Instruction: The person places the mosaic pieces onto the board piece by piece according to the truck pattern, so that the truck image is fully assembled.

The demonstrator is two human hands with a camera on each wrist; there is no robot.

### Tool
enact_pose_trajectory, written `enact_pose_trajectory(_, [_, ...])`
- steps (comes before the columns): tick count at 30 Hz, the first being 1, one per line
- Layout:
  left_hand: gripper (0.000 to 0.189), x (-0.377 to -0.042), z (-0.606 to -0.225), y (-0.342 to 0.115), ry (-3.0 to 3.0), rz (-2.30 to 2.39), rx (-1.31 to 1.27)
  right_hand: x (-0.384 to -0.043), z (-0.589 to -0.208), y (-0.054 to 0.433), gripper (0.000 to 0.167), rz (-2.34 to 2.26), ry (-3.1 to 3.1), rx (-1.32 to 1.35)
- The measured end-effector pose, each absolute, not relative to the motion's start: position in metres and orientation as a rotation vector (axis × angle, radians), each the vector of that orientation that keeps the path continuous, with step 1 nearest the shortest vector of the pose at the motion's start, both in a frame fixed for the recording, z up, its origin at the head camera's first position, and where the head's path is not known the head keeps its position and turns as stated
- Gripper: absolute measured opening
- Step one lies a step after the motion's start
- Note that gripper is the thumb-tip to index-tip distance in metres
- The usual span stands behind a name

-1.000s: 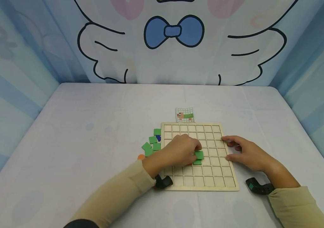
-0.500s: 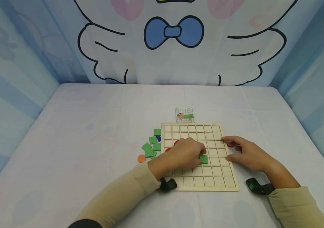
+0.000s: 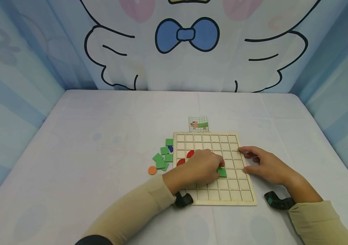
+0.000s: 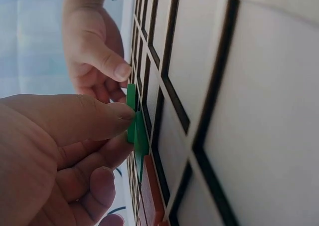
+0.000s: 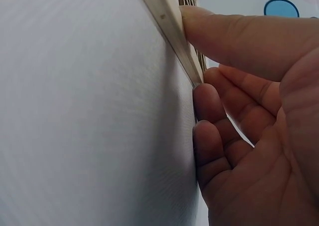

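Note:
My left hand (image 3: 203,166) pinches a green square tile (image 3: 222,173) between thumb and fingers, low over the wooden grid board (image 3: 241,195). In the left wrist view the held tile (image 4: 130,92) stands on edge against the grid, overlapping another green tile (image 4: 141,138); an orange-red piece (image 4: 153,191) lies beside them. Two red rounded pieces (image 3: 190,154) show on the board left of that hand, which hides the squares beneath it. At the board's right edge rests my right hand (image 3: 265,165), thumb (image 5: 209,29) touching the wooden rim (image 5: 167,24), fingers loosely bent.
Several green tiles (image 3: 160,164) lie in a loose pile off the board's left side, with a dark blue piece (image 3: 170,148) and an orange disc (image 3: 152,170). Behind the board is a small pattern card (image 3: 198,124). A white cloth (image 3: 116,119) covers the table.
My left hand has moved right across the board with the green tile, uncovering the red pieces and the orange disc. The right hand has stayed at the board's edge.

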State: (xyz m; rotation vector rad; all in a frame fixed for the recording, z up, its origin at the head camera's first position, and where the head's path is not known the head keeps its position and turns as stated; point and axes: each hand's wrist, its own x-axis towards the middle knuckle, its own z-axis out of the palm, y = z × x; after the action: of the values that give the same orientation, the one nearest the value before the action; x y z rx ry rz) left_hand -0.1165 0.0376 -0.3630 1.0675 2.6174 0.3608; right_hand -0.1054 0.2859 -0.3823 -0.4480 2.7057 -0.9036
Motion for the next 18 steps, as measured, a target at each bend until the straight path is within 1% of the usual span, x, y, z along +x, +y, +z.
enact_pose_trajectory(18, [0.028,-0.1152,-0.3634,0.0398,2.631,0.335,1.057,-0.1055,-0.3826,0.2859,0.066,-0.894,2.717,-0.452])
